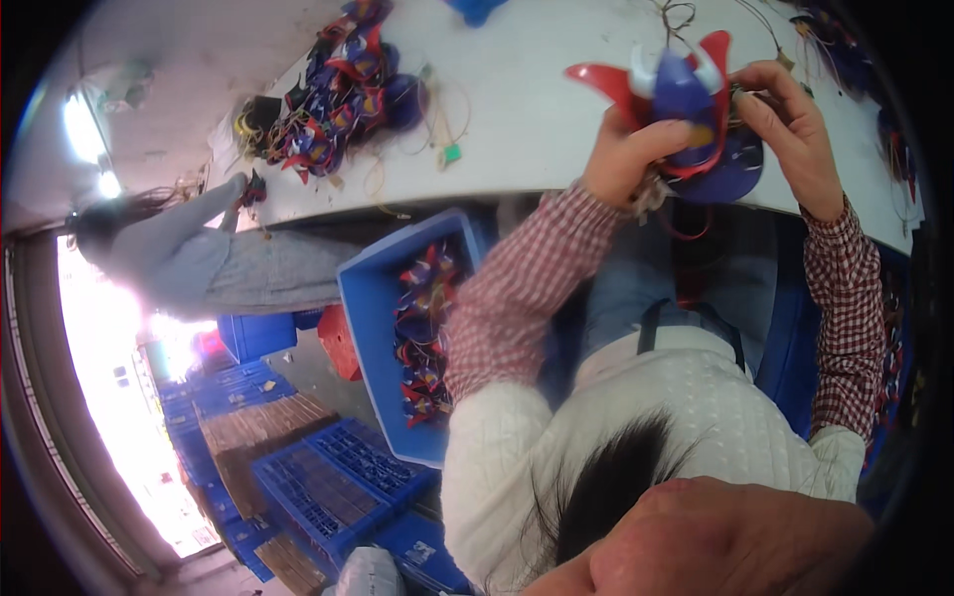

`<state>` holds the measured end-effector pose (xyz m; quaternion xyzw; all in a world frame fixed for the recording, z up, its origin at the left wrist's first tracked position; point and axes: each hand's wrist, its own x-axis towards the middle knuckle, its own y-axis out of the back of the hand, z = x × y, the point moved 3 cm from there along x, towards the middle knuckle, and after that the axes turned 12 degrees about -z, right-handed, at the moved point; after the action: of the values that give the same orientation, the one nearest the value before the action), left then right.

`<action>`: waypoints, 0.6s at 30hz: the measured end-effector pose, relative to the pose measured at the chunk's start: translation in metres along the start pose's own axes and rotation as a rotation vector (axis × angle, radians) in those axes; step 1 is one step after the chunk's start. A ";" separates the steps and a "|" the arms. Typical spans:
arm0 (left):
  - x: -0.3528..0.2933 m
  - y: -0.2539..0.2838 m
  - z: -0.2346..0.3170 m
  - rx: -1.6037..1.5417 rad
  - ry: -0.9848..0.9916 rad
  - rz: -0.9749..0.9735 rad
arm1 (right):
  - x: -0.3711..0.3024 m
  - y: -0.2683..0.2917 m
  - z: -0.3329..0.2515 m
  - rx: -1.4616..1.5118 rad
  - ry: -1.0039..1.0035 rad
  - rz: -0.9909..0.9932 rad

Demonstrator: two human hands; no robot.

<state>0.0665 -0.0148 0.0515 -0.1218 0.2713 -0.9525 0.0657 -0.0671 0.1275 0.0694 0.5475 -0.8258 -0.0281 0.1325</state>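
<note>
Both my hands are raised over the edge of a white table (527, 119), with red-and-white checked sleeves on my forearms. My left hand (624, 151) grips a toy-like piece (684, 91) from the left; it is blue with red wing-shaped fins and two small white horns. My right hand (795, 124) pinches the same piece on its right side, fingers curled at its edge. A round blue part (733, 171) hangs at the bottom of the piece, and thin wires trail around it.
A blue bin (370, 298) with several red and blue pieces stands at my left, under the table edge. A pile of similar pieces (343, 94) lies on the table's far left. Another person (169, 253) in grey leans there. Blue crates (328, 482) are stacked on the floor.
</note>
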 end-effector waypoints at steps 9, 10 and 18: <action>-0.118 0.106 0.154 0.449 -0.156 0.792 | 0.027 -0.052 0.027 -0.417 -0.121 -0.312; -0.110 0.129 0.181 0.476 -0.286 0.775 | 0.026 -0.057 0.035 -0.541 -0.054 -0.280; -0.065 0.343 0.349 0.864 -0.458 1.035 | 0.031 -0.091 0.066 -1.073 0.128 -0.147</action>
<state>0.2428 -0.4672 0.1433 -0.1373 -0.1280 -0.7720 0.6073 -0.0134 0.0566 -0.0057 0.4600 -0.6455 -0.4214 0.4407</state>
